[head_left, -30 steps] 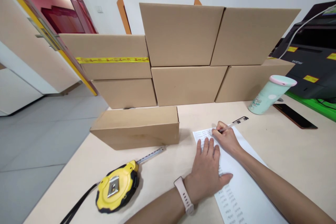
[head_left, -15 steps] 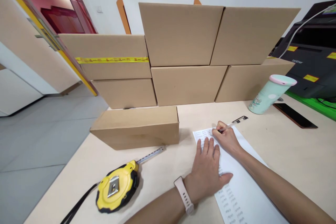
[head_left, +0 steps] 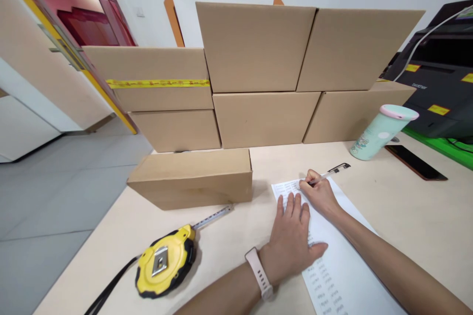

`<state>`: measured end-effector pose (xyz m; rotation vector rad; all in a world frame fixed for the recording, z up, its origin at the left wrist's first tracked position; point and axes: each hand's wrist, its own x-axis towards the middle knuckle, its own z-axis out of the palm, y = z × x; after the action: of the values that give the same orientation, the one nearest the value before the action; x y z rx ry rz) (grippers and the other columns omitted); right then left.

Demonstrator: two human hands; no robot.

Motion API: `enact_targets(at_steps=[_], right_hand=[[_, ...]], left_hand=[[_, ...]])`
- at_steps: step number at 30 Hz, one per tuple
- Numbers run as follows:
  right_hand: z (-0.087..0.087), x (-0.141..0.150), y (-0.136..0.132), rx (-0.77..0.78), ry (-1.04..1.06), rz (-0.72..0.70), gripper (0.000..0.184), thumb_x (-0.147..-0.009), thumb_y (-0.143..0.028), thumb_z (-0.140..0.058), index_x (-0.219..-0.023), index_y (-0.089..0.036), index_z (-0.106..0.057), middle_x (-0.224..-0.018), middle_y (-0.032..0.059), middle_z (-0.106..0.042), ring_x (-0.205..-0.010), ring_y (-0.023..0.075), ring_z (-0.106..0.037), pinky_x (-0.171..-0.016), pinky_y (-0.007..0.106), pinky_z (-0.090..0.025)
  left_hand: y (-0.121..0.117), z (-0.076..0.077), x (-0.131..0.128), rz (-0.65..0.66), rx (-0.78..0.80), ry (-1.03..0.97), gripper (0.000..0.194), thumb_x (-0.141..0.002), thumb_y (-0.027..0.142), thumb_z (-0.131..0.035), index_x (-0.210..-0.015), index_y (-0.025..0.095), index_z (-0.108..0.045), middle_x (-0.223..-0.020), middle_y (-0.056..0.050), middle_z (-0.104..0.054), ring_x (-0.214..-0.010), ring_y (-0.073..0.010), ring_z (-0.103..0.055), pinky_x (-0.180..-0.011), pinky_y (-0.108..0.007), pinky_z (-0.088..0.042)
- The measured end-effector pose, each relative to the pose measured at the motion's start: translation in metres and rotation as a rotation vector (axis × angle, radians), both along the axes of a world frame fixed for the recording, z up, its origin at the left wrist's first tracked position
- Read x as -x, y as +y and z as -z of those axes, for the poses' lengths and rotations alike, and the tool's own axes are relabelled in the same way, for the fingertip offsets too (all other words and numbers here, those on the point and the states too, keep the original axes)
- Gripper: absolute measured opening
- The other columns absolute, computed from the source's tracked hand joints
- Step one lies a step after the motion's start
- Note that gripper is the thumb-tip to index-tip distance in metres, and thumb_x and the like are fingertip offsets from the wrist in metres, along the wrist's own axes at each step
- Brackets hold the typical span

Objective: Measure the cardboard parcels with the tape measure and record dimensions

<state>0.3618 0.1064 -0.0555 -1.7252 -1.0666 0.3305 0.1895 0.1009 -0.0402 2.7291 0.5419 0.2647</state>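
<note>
A sheet of paper [head_left: 351,256] with rows of small writing lies on the table. My left hand [head_left: 291,236], wearing a pale pink watch band, rests flat on its left side with the fingers stretched out. My right hand [head_left: 320,194] grips a pen [head_left: 328,172] near the top of the sheet, its tip at the paper and its dark-clipped end pointing up and right. Left of my hands lies a yellow and black tape measure [head_left: 164,263] with a short length of blade [head_left: 212,217] drawn out. The blade's end sits just in front of a small cardboard box [head_left: 195,192].
Stacked cardboard boxes [head_left: 266,120] line the back of the table [head_left: 414,221]. A mint-green cup [head_left: 382,133] with a pink rim stands at the right beside a dark phone [head_left: 416,162]. A black printer [head_left: 436,78] is at the far right. The floor [head_left: 55,197] drops away at left.
My right hand has shifted very slightly with the pen at the paper. My left hand, the tape measure and the boxes stay in place.
</note>
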Motion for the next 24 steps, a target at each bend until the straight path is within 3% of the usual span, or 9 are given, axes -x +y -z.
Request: enact_targets(at_steps=[24], right_hand=[[0.0003, -0.0020, 0.0002, -0.019, 0.000, -0.008, 0.024, -0.067, -0.023, -0.055, -0.056, -0.025, -0.033, -0.051, -0.0086, -0.030, -0.049, 0.0093, -0.029, -0.046, 0.023, -0.024]], left_hand=[[0.0006, -0.0026, 0.0002, 0.002, 0.019, 0.000, 0.084, -0.088, 0.066, -0.033, -0.142, 0.001, -0.034, -0.153, -0.026, -0.024, -0.144, -0.0373, -0.013, -0.117, -0.056, -0.006]])
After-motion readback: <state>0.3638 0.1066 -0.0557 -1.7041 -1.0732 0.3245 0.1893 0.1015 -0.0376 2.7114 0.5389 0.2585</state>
